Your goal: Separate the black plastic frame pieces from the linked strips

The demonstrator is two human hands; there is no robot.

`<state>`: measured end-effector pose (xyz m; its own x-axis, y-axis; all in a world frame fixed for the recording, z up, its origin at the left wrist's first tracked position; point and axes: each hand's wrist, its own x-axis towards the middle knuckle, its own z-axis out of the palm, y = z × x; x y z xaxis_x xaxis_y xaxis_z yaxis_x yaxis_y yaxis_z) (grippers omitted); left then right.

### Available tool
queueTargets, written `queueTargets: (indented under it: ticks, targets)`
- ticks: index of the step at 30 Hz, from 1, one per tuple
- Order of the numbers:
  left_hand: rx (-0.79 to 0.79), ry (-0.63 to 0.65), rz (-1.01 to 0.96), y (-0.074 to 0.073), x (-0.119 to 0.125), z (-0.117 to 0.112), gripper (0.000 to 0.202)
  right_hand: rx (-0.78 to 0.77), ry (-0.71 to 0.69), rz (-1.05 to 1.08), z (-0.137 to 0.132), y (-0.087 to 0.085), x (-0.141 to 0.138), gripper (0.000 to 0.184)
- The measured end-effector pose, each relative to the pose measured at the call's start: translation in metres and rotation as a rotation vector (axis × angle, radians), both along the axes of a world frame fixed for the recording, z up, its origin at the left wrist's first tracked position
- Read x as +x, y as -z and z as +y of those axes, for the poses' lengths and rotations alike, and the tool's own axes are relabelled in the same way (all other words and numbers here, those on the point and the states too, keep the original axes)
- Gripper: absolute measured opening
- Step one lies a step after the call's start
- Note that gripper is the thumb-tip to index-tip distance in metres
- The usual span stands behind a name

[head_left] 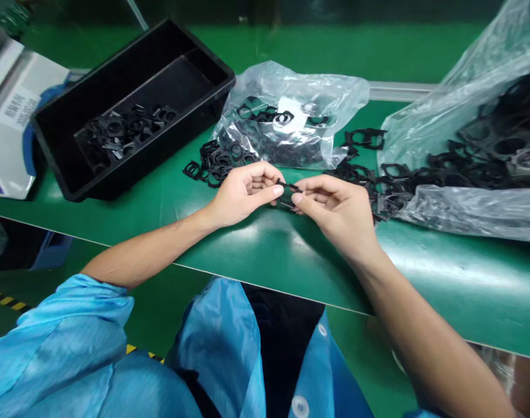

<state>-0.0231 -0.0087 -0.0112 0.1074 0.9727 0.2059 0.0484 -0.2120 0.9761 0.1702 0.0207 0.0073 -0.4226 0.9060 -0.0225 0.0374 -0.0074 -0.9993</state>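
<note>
Two-Handed Hold of a Small Black Part Above the Desk

The small black part is located between the two hands, above the green desk. The left hand pinches its left end between thumb and fingers; the right hand pinches its right end likewise. The fingertips cover both ends, so the full outline is concealed. Whether it is one piece or two joined pieces cannot be determined.

A pile of black rings lies just beyond the left hand, which partly covers it. The right hand likewise obscures part of a heap of black frames.

Behind the hands, a clear bag contains black parts; glare and creases blur their shapes. A larger bag, cut off by the right edge, holds dark parts that merge into one mass. The black bin, at left, contains small parts, individually hard to separate. The pale device beside it is cropped by the left edge; its label is illegible.
</note>
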Motion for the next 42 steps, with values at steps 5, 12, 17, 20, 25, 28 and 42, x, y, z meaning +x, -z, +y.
queueTargets:
  ticks: [5, 12, 17, 20, 25, 28, 42]
  targets:
    - [-0.041, -0.027, -0.001, -0.001, -0.001, 0.000, 0.036, -0.032, -0.034, 0.007, 0.000, 0.001, 0.000, 0.030]
    - [-0.014, 0.001, -0.010, -0.002, -0.002, 0.000, 0.035, -0.056, -0.021, 0.045, -0.001, -0.002, 0.001, 0.021]
    - [0.007, 0.004, 0.024, -0.004, 0.000, -0.003, 0.036, 0.006, 0.018, 0.021, -0.003, -0.002, 0.000, 0.020]
    - [0.035, -0.031, 0.070, -0.002, 0.000, -0.003, 0.035, 0.056, 0.066, 0.015, -0.004, 0.001, 0.000, 0.016]
    - [0.127, -0.062, 0.140, 0.003, -0.001, -0.003, 0.028, 0.128, 0.058, 0.039, -0.002, 0.002, 0.003, 0.017]
    - [0.143, -0.060, 0.165, 0.004, -0.002, -0.003, 0.023, 0.145, -0.015, 0.068, -0.002, -0.001, 0.005, 0.021]
    - [0.314, -0.127, 0.283, 0.006, -0.001, -0.002, 0.009, 0.142, -0.077, 0.090, 0.000, 0.002, 0.002, 0.028]
